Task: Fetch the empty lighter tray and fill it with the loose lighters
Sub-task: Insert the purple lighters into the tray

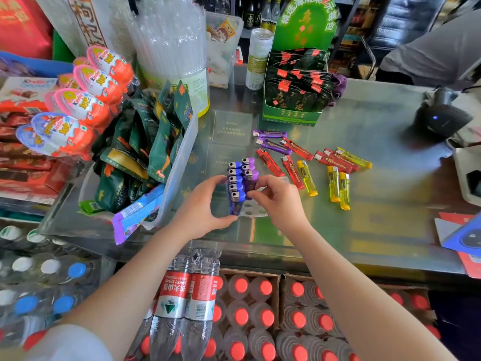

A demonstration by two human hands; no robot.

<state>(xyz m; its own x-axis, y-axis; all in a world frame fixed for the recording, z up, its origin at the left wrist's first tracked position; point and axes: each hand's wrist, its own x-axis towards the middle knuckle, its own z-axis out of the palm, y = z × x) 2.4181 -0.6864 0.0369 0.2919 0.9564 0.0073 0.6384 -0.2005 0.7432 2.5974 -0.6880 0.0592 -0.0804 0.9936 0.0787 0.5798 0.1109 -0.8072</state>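
A clear plastic lighter tray (pixel 253 210) with round holes sits on the glass counter. Several blue lighters (pixel 235 183) and purple lighters (pixel 249 173) stand upright in its left rows. My left hand (pixel 205 207) cups the tray's left side, thumb at its front corner. My right hand (pixel 276 198) pinches the nearest purple lighter (pixel 251 182) standing in the tray. Loose lighters lie flat to the right: purple ones (pixel 273 142), red ones (pixel 291 162) and yellow ones (pixel 335 182).
A clear bin of snack packets (pixel 179 162) stands just left of the tray. A green display box (pixel 291 115) and a can (pixel 257 58) stand behind. A black barcode scanner (pixel 440 118) sits far right. Bottled water fills crates below the counter edge.
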